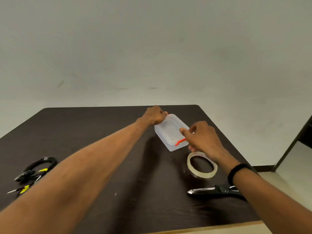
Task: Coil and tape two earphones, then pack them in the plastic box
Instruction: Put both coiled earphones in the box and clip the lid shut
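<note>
A translucent plastic box (168, 132) with its lid on and orange clips stands at the far middle of the dark table (135, 166). My left hand (155, 115) grips its far end by the orange clip. My right hand (202, 137) holds the near right end, thumb on the lid beside the near orange clip (180, 142). Black earphones (36, 168) with yellow tape tabs lie coiled at the left edge. A second earphone (22, 189) with a yellow tab lies just below them, partly hidden by my left forearm.
A roll of clear tape (202, 164) lies flat just near of the box, under my right wrist. Black-handled scissors (214, 190) lie at the near right, partly under my right forearm. A pale wall stands behind the table; the floor drops off at right.
</note>
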Demonstrator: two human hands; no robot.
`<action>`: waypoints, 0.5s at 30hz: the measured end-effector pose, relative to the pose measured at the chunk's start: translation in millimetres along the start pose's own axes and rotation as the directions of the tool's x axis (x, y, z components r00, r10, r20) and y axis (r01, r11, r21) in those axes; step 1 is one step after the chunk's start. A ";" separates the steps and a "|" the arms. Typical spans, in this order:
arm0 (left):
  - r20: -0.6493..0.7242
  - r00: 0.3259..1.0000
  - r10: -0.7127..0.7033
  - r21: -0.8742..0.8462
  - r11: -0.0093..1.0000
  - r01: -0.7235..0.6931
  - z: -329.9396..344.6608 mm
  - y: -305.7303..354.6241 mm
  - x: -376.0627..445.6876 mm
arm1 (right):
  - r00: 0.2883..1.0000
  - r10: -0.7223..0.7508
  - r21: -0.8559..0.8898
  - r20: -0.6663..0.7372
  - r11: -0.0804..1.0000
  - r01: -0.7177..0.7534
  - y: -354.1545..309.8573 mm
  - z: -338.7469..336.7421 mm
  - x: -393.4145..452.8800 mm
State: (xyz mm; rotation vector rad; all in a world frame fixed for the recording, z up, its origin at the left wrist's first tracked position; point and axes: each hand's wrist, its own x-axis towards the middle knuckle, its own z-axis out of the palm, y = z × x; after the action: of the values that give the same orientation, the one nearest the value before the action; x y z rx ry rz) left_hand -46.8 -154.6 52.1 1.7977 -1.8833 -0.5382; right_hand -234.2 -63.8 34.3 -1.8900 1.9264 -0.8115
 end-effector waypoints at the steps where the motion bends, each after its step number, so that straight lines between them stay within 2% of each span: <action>1: -0.037 0.999 -0.013 -0.019 1.000 0.013 -7.9 -6.6 -5.5 | 1.000 0.008 0.037 0.009 0.999 -0.008 -2.1 0.2 -0.2; 5: -0.103 0.993 -0.051 -0.070 0.997 0.044 -48.6 -41.3 -42.2 | 1.000 -0.025 0.193 -0.011 0.981 0.027 -13.4 9.4 2.5; 9: -0.157 0.979 -0.132 -0.164 0.981 0.106 -85.8 -80.8 -98.3 | 0.998 -0.063 0.417 0.023 0.908 0.047 -39.2 25.2 -1.8; 15: -0.319 0.921 -0.224 -0.189 0.967 0.170 -99.2 -122.8 -180.6 | 0.992 -0.062 0.514 0.110 0.858 -0.003 -78.1 50.1 -27.4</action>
State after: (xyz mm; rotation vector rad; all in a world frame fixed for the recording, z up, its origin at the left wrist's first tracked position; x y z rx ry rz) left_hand 115.1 22.4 47.7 1.8493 -1.3999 -0.4033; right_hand -139.9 -42.4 37.1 -1.5962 1.4204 -1.0648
